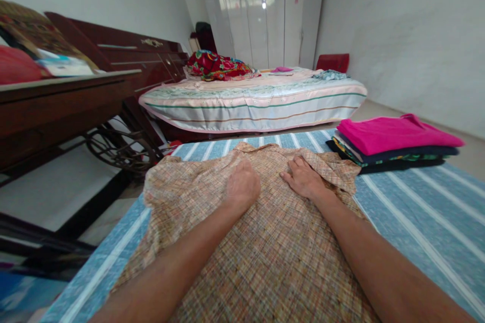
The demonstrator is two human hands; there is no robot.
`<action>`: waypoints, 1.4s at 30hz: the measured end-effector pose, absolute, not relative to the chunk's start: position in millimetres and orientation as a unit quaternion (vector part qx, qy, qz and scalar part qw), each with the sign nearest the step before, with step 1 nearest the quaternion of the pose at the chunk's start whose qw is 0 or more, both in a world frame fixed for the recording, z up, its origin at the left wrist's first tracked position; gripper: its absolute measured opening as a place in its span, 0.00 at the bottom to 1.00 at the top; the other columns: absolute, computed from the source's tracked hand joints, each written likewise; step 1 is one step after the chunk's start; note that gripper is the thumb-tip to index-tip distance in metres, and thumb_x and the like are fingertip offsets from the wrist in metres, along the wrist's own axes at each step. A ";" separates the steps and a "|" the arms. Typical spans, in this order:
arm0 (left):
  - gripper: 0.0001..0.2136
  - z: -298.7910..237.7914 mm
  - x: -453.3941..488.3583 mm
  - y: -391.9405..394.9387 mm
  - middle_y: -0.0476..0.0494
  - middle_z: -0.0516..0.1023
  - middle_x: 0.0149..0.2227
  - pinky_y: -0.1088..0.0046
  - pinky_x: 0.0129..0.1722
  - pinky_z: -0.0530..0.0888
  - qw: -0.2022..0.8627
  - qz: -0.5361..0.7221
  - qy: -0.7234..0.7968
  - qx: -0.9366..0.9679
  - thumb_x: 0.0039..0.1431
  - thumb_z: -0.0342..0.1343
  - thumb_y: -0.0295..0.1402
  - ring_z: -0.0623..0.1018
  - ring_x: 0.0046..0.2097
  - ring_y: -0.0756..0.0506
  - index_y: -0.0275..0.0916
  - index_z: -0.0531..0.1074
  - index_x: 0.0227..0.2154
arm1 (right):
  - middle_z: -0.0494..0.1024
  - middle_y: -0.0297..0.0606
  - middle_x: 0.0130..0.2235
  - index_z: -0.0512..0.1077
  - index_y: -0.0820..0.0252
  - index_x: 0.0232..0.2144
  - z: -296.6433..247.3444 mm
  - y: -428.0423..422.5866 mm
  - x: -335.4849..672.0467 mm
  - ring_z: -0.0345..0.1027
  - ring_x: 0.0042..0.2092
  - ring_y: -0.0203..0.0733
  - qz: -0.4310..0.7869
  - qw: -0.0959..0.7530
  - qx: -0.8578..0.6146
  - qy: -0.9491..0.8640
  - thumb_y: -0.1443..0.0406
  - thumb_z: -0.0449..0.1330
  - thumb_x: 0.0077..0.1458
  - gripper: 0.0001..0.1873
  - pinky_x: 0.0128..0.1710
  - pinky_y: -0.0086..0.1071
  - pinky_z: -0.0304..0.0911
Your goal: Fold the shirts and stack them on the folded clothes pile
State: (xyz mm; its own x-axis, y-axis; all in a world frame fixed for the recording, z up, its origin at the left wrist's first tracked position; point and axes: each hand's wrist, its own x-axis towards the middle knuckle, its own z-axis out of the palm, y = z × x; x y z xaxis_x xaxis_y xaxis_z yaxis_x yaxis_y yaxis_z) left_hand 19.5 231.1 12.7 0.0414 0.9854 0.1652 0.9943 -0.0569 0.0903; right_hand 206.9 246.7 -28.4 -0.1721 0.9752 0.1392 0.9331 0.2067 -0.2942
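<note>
A tan checked short-sleeved shirt (273,247) lies spread on a blue bed cover with white stripes (424,212), its collar pointing away from me. On the upper middle of the shirt rests my left hand (243,181), blurred, with its fingers bent out of sight. Farther right, my right hand (304,177) lies on the fabric below the right shoulder, thumb held apart and fingers on the cloth. Beside that hand the shirt's right side is rumpled into a fold. Near the right sleeve stands a stack of folded clothes with a bright pink garment (397,133) on top.
Beyond is another bed with a pale striped sheet (253,106) and a red floral quilt (220,64). At left stands a dark wooden table (68,106) with an iron wheel (117,146) underneath. A white wardrobe (257,25) is at the back, near a red chair (333,62).
</note>
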 end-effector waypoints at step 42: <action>0.33 -18.5 34.4 199.8 0.33 0.44 0.67 0.54 0.63 0.47 -0.050 -0.068 -0.666 -0.741 0.61 0.36 0.47 0.46 0.67 0.37 0.28 0.50 0.63 | 0.76 0.34 0.42 0.75 0.60 0.37 29.8 359.6 115.2 0.67 0.46 0.39 0.142 0.158 -0.518 -0.829 0.71 0.59 0.47 0.13 0.43 0.24 0.58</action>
